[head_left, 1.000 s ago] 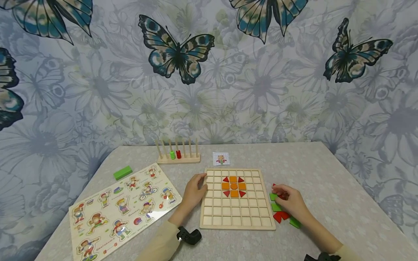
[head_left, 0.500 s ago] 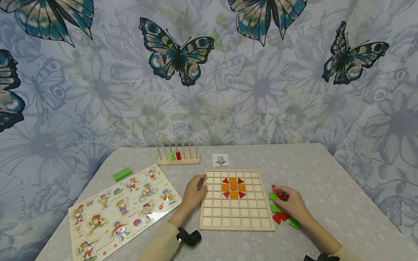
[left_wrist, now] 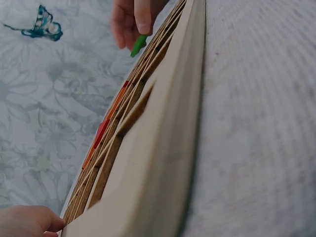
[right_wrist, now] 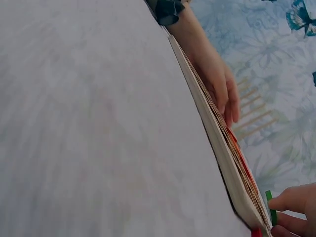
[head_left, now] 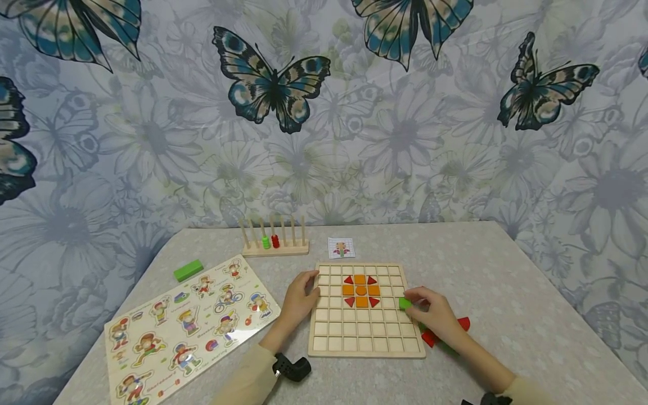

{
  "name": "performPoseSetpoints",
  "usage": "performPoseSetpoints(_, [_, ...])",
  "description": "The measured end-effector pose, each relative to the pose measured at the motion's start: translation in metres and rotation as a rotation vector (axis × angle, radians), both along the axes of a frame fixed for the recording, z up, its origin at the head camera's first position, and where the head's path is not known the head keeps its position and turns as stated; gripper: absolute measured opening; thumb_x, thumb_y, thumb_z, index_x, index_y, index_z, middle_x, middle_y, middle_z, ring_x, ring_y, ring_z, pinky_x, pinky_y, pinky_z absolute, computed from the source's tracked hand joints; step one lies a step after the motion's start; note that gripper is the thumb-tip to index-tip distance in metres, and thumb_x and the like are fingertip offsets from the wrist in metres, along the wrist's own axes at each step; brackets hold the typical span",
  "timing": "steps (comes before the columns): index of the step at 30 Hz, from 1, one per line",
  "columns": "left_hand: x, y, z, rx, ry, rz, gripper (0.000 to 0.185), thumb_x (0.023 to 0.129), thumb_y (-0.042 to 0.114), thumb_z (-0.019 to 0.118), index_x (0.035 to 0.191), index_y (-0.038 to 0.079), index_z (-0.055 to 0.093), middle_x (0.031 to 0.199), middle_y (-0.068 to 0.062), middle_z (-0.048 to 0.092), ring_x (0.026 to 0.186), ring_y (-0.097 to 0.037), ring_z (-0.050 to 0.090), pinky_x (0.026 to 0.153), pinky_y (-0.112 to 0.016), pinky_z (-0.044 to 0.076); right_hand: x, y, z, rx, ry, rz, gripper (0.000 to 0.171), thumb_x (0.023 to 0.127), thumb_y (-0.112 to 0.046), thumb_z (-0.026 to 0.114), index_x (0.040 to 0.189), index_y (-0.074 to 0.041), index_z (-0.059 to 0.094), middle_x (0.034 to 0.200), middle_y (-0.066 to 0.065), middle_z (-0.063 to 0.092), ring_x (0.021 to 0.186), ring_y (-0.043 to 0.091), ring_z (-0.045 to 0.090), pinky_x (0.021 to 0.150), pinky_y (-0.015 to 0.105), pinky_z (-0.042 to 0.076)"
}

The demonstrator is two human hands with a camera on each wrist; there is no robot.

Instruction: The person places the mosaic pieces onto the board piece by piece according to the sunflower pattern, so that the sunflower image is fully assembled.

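Observation:
A square wooden grid board (head_left: 367,329) lies on the table. Orange tiles (head_left: 361,302) and red triangles (head_left: 349,302) form a flower-like pattern in its upper middle cells. My left hand (head_left: 300,298) touches the board's left edge with relaxed fingers, and its fingertips show at the edge in the left wrist view. Between the thumb and fingers of my right hand (head_left: 435,315) is a green tile (head_left: 404,304), held over the board's right edge. Red pieces (head_left: 430,337) lie right of the board, partly hidden by that hand along with some green ones.
Behind the board lies a small card (head_left: 341,248) with a printed grid picture. A wooden peg stand (head_left: 283,247) with green and red beads is to its left. A picture puzzle board (head_left: 202,304) covers the table's left side, a green block (head_left: 188,270) behind it.
My right hand has moved left from the loose pieces to the board's right edge, now with a green tile in its fingers. The left hand keeps its place.

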State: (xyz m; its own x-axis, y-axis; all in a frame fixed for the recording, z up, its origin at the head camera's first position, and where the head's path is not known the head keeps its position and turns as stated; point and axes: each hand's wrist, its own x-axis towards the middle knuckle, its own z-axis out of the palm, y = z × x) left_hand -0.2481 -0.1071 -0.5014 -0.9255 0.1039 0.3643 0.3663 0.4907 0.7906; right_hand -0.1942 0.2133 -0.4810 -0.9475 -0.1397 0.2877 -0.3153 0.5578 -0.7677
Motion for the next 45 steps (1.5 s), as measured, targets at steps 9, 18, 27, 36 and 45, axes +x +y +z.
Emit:
performPoseSetpoints(9, [-0.001,0.000,-0.001,-0.003,-0.008,0.013,0.040,0.083,0.001,0.061,0.123,-0.001,0.059,0.121,-0.016,0.062,0.118,-0.030,0.057,0.100,-0.046,0.047,-0.003,-0.035,-0.001,-0.007,-0.020,0.124,0.027,0.078,-0.008,0.074,0.105,-0.006,0.068,0.099,0.007,0.070,0.086,0.013,0.062,0.076,0.020,0.052])
performPoseSetpoints(18, [-0.001,0.001,0.000,-0.007,-0.017,0.006,0.040,0.084,0.001,0.060,0.124,-0.002,0.058,0.122,-0.017,0.062,0.119,-0.031,0.056,0.100,-0.046,0.047,-0.006,-0.057,-0.005,-0.010,0.014,0.227,0.028,0.079,-0.008,0.074,0.106,-0.005,0.068,0.100,0.007,0.070,0.087,0.009,0.061,0.077,0.020,0.052])
performPoseSetpoints(27, [0.000,0.000,0.003,-0.005,-0.014,0.003,0.040,0.084,0.001,0.060,0.124,-0.002,0.058,0.122,-0.017,0.062,0.119,-0.031,0.057,0.101,-0.046,0.047,-0.002,-0.069,0.000,-0.031,-0.044,0.272,0.029,0.080,-0.011,0.073,0.107,-0.004,0.067,0.104,0.009,0.069,0.091,0.019,0.062,0.079,0.022,0.052])
performPoseSetpoints(36, [0.002,0.001,0.004,0.002,-0.021,-0.001,0.040,0.084,0.001,0.059,0.124,-0.004,0.057,0.123,-0.018,0.061,0.119,-0.032,0.056,0.101,-0.047,0.046,-0.001,-0.071,-0.004,-0.042,-0.018,0.275,0.027,0.080,-0.008,0.072,0.107,-0.003,0.067,0.102,0.009,0.070,0.089,0.018,0.062,0.078,0.021,0.052])
performPoseSetpoints(45, [0.001,0.001,0.003,0.002,-0.017,-0.002,0.040,0.084,0.002,0.059,0.124,-0.003,0.058,0.122,-0.018,0.061,0.119,-0.032,0.057,0.101,-0.047,0.047,-0.002,-0.071,-0.008,-0.036,-0.009,0.256,0.025,0.081,-0.007,0.072,0.105,-0.005,0.068,0.099,0.008,0.069,0.087,0.019,0.061,0.075,0.020,0.052])
